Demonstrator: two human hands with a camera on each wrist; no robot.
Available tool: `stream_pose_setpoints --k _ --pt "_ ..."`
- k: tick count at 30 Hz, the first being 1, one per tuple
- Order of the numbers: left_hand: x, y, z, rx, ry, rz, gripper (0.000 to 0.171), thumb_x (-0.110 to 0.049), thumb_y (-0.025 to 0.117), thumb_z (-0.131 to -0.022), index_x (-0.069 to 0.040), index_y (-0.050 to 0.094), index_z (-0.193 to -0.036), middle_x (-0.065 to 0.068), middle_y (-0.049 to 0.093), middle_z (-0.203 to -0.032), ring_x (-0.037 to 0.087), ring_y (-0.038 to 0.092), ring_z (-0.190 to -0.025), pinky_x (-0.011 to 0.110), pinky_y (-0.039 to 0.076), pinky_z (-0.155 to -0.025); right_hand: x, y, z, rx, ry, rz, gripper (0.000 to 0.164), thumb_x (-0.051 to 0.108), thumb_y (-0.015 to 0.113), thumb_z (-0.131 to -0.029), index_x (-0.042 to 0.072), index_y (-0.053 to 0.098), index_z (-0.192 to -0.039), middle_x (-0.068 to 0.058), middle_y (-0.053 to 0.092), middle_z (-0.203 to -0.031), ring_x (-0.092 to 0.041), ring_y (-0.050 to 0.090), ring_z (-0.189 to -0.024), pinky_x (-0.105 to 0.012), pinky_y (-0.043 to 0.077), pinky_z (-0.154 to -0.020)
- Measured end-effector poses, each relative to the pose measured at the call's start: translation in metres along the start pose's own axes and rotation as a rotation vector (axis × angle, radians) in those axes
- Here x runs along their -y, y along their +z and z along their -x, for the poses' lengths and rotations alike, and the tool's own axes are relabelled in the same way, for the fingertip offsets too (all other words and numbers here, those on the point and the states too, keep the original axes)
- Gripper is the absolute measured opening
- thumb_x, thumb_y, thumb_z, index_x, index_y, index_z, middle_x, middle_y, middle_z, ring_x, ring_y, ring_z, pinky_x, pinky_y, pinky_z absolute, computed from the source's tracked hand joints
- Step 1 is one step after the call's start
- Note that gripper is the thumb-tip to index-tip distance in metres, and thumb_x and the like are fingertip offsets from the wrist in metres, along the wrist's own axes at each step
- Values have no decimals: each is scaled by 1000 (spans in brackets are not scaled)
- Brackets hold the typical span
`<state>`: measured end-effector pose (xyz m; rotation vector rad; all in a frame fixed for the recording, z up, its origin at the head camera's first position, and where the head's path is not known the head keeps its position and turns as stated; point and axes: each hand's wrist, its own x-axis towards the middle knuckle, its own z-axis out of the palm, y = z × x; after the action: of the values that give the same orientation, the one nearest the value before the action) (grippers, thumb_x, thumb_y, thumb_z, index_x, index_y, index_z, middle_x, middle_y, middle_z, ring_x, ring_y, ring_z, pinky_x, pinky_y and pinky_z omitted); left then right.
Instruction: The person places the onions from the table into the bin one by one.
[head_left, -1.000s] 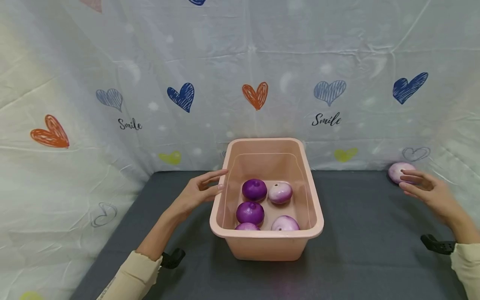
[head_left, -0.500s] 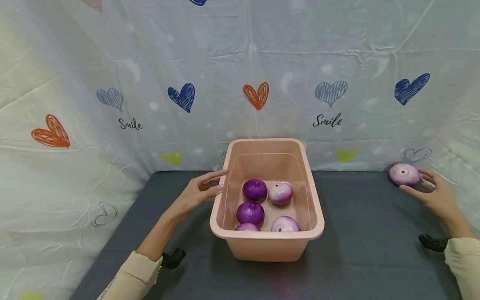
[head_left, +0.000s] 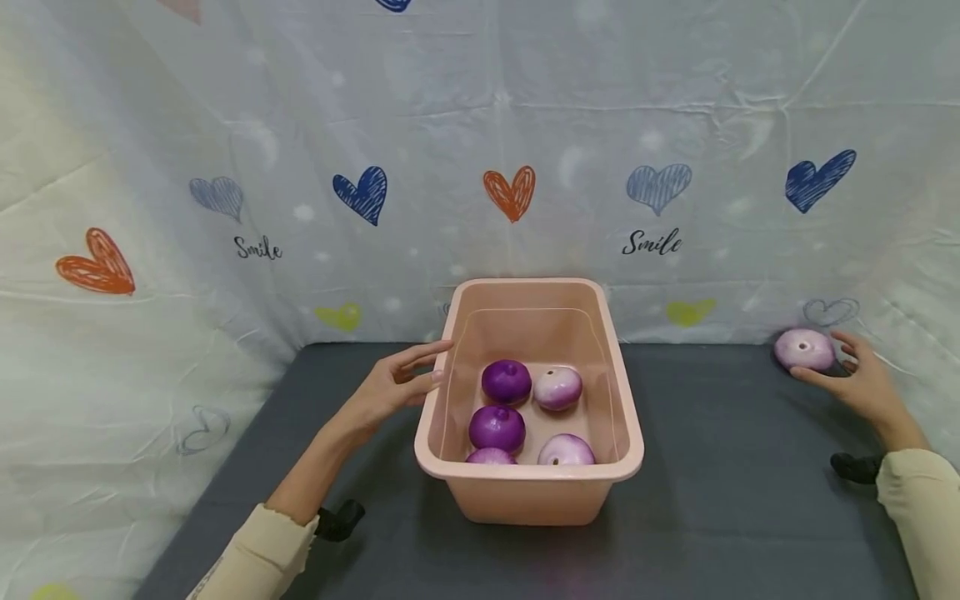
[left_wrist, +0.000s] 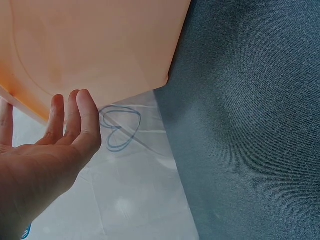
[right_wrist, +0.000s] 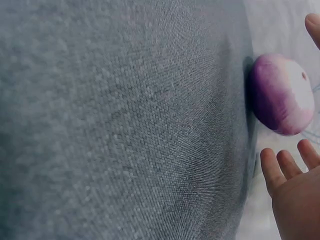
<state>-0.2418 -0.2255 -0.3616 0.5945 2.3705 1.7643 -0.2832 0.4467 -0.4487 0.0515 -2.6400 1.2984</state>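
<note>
A peach plastic tub (head_left: 531, 500) stands in the middle of the table, holding several onions, two of them deep purple (head_left: 497, 429) and the others paler (head_left: 558, 388). My left hand (head_left: 386, 385) is at the tub's left rim, its extended fingertips against the edge; the left wrist view shows those fingers (left_wrist: 89, 117) beside the tub's outer wall. Far to the right, a pale purple onion (head_left: 805, 350) lies on the table. Around its right side my right hand (head_left: 870, 390) is spread, thumb in front. In the right wrist view a gap separates the fingers (right_wrist: 272, 170) from the onion.
A dark grey cloth (head_left: 712, 458) covers the table. Behind it and along both sides hangs a pale curtain (head_left: 435, 100) printed with hearts and the word "Smile". The lone onion sits close to the curtain at the back right.
My right hand has moved from in front of the lone onion to its right side, the thumb coming nearer. My left hand stays at the tub rim.
</note>
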Motion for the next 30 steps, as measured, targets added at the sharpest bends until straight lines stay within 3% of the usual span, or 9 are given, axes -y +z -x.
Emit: stream_pose_setpoints --k 2,4,6,9,17,24,26,30 --pt "0 -1 0 8 9 -5 52 -23 66 -102 -15 53 -151 15 49 -147 33 57 -125 46 53 -95 -2 0 -1 -2 -9 15 96 27 73 -96 -4 8 -160 -34 6 -161 -65 20 -136 -65 33 -105" --pt "1 -1 0 17 14 -8 52 -22 66 -102 -15 52 -151 16 49 -147 33 57 -125 46 53 -95 -5 0 -3 -1 -18 34 95 26 74 -95 -6 11 -159 -36 10 -160 -65 25 -134 -41 42 -100" --pt "2 -1 1 24 14 -4 51 -22 65 -102 -15 52 -151 17 50 -146 33 58 -124 47 53 -95 -7 0 -6 0 -38 59 94 25 75 -94 -9 14 -157 -39 15 -157 -65 29 -130 -23 42 -84" --pt "2 -1 2 22 8 1 51 -22 65 -102 -16 52 -151 16 50 -146 33 58 -124 46 53 -94 -9 2 -12 -3 -74 69 92 22 77 -93 -13 17 -154 -43 21 -151 -64 34 -124 -13 35 -69" --pt "-3 -2 2 7 -6 -2 52 -23 67 -101 -18 53 -151 11 50 -146 30 57 -125 46 54 -93 -15 9 -25 -101 -114 87 82 16 81 -87 -15 35 -146 -40 40 -137 -36 45 -104 -13 35 -68" --pt "-4 -3 2 7 1 -14 51 -22 66 -102 -17 53 -151 13 48 -149 32 55 -127 48 53 -94 -17 11 -28 -159 -135 85 71 12 81 -85 -13 43 -140 -39 45 -134 -44 45 -105 -16 34 -71" --pt "-4 -3 2 7 -1 -11 51 -22 66 -102 -16 53 -151 13 48 -149 32 55 -127 47 53 -94 -16 11 -27 -159 -128 83 71 13 82 -85 -11 43 -139 -37 45 -134 -37 47 -104 -14 35 -69" --pt "-3 -2 2 17 5 -7 51 -22 65 -102 -16 52 -151 15 49 -148 34 56 -127 47 54 -94 -12 9 -21 -181 -126 46 71 13 83 -85 -9 44 -140 -29 48 -130 -8 48 -97 -9 38 -65"
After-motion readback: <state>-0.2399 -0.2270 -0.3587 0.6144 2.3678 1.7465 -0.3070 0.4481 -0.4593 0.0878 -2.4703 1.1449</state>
